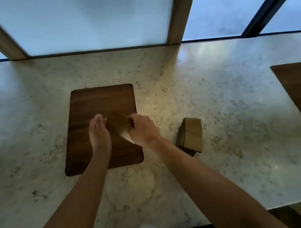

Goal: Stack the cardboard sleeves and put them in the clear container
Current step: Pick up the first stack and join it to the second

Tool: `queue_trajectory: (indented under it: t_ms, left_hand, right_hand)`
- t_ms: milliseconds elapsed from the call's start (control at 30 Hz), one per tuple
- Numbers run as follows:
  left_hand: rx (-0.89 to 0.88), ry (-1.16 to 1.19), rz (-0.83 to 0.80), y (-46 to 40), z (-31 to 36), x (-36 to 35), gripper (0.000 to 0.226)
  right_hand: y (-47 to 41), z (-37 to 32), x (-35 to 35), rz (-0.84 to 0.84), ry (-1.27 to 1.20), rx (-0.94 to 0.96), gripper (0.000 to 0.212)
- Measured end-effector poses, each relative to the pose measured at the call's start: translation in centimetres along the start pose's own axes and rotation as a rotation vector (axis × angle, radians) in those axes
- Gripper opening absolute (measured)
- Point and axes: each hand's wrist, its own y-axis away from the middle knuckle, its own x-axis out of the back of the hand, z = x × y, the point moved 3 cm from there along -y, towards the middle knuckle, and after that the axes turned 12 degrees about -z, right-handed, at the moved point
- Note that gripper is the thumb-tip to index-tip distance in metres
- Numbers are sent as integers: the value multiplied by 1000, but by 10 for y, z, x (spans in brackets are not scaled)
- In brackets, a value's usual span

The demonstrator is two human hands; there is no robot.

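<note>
Fingers of left hand (98, 131) and right hand (143, 130) press inward on opposite ends of a brown cardboard sleeve bundle (117, 123), held over a dark rounded wooden board (92, 103). Second stack of flat tan cardboard sleeves (190, 135) lies on the pale marble counter (225, 109), right of the board.

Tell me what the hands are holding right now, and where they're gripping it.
Both hands, left hand and right hand, hold a bunch of cardboard sleeves by its opposite side edges.
</note>
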Motion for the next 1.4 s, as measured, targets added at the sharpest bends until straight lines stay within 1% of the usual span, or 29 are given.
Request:
queue_trajectory:
  t_ms: [67, 100, 133, 200, 267, 300, 367, 467, 567, 667, 767, 867, 967, 1033, 1067, 1167, 1267, 1333, 1400]
  left_hand:
    - [41, 151, -11, 20, 10, -17, 49]
    - [77, 163, -45, 28, 12, -30, 53]
    - [127, 135, -123, 38, 14, -46, 58]
    - [261, 69, -355, 60, 22, -82, 68]
    - [384, -4, -579, 79, 32, -115, 74]
    - [413, -40, -658, 85, 35, -129, 77]
    - [451, -63, -726, 97, 40, -150, 83]
    - [546, -105, -726, 101, 39, -167, 91]
    - [596, -139, -720, 103, 36, -176, 95]
    - [605, -78, -742, 106, 36, -184, 93]
    - [595, -19, -772, 109, 36, -191, 89]
    - [576, 4, -796, 108, 32, -198, 87]
    - [577, 4, -771, 104, 24, -201, 90]
    - [584, -15, -770, 103, 23, -204, 92]
    - [584, -19, -762, 104, 27, -203, 90]
    - [560, -40, -728, 109, 37, -200, 72]
    - [546, -75, -744, 115, 50, -197, 67]
    - [518, -115, -737, 123, 66, -194, 69]
    - [516, -124, -733, 136, 90, -188, 67]
  right_hand:
    - [37, 23, 31, 97, -500, -71, 42]
    - [55, 39, 46, 162, -687, -106, 43]
    - [72, 56, 61, 235, -832, -148, 43]
    - [102, 94, 88, 373, -1034, -239, 44]
    - [117, 126, 99, 430, -1127, -309, 44]
    - [119, 134, 99, 423, -1140, -333, 42]
    - [124, 142, 97, 383, -1132, -363, 41]
    - [120, 138, 88, 336, -1032, -378, 43]
    - [113, 132, 76, 378, -823, -447, 43]
    - [110, 127, 69, 438, -702, -461, 42]
    - [112, 125, 67, 489, -631, -472, 41]
    - [112, 124, 64, 493, -551, -508, 43]
    - [111, 124, 61, 499, -482, -540, 39]
    - [111, 125, 59, 505, -453, -555, 40]
    - [111, 127, 59, 514, -450, -566, 44]
    - [112, 137, 61, 546, -426, -588, 56]
    - [118, 146, 66, 558, -441, -594, 58]
    - [118, 153, 73, 550, -541, -623, 70]
    - [114, 159, 75, 473, -760, -635, 92]
